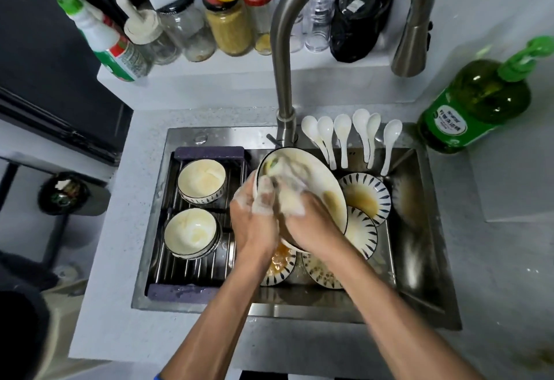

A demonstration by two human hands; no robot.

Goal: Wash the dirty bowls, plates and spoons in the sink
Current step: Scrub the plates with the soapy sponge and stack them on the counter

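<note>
Over the sink (pixel 419 239) a large white plate (pixel 328 179) with a dark rim is held tilted. My left hand (pixel 254 224), covered in foam, grips its left edge. My right hand (pixel 311 224) holds a soapy cloth (pixel 289 197) pressed against the plate's face. Beneath lie several dirty striped plates, among them a sauce-stained plate (pixel 367 197) at the right and an orange-stained plate (pixel 278 268) below my wrists. Two stacks of cream bowls (pixel 201 180) (pixel 190 231) stand on the drying rack (pixel 192 268) at the left. Several white spoons (pixel 341 132) lean on the sink's back edge.
The steel faucet (pixel 283 65) arches over the sink, its head at the upper right. A green dish-soap pump bottle (pixel 476 101) stands on the counter at the right. Jars and a spray bottle (pixel 99 35) crowd the shelf behind.
</note>
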